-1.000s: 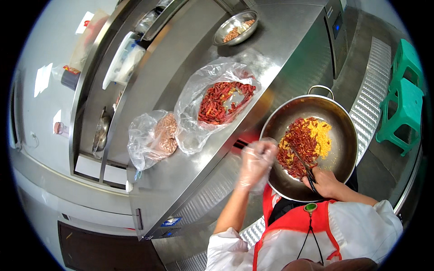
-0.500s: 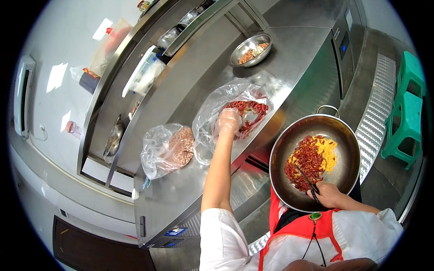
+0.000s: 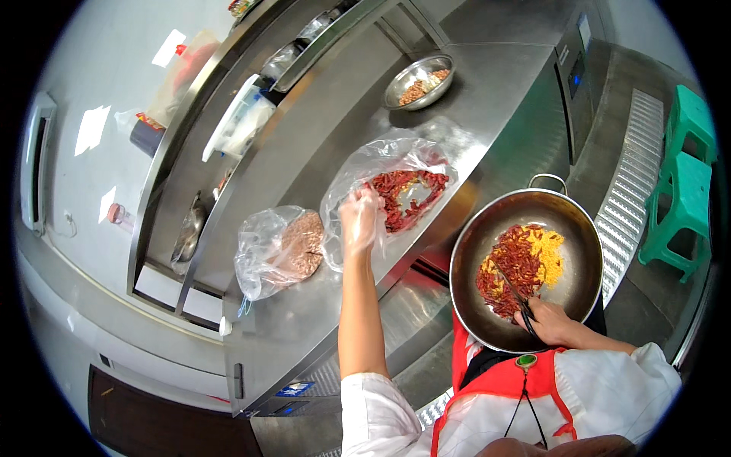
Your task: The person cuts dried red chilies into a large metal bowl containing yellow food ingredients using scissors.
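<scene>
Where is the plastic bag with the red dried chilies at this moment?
In the head view, the bag of red chilies lies open on the steel counter, just right of the gloved left hand, between the bag of brown bits and the pan.

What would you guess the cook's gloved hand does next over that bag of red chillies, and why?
Probably close the left hand on a pinch of dried chillies: it hovers at the open plastic bag, while the right hand holds a dark utensil in the metal bowl already holding chillies and yellow bits.

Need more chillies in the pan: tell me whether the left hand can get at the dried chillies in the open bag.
Probably yes: the gloved left hand is already at the clear bag's open mouth, the dried chillies just beyond, nothing between.
</scene>
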Available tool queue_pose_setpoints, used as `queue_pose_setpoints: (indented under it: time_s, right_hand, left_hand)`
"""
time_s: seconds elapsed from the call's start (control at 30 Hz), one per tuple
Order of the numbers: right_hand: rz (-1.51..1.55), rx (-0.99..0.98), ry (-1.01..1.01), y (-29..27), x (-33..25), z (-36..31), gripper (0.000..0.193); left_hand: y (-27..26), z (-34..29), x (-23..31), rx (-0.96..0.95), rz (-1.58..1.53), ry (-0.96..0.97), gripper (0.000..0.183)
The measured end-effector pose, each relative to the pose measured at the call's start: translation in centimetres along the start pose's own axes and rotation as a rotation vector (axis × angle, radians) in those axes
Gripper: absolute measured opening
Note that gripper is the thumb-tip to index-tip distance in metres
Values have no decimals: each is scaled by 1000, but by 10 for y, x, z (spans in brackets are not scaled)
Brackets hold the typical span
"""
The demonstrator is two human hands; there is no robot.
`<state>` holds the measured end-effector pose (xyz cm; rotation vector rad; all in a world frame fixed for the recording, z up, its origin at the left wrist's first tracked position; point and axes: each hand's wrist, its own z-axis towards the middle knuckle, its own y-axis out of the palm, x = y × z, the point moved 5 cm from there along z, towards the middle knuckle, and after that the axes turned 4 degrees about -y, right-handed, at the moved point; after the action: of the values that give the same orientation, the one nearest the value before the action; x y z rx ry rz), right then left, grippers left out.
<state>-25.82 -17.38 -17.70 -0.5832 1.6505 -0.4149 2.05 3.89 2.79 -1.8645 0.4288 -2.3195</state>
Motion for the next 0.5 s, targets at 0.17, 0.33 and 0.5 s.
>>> queue_pose_setpoints:
  time_s: [0.17,0.33,0.5]
  right_hand:
    - [50,89,9,-14,8,-4,53]
    - [11,4,88,-17,-4,-10,58]
    - [-18,-18,74,-7,6,-4,68]
  left_hand:
    - [79,-123,-11,-208,-152,-233,26]
    - [141,-179,-96,-434,-230,-386,17]
    - [155,-187,-131,-458,-257,-468,18]
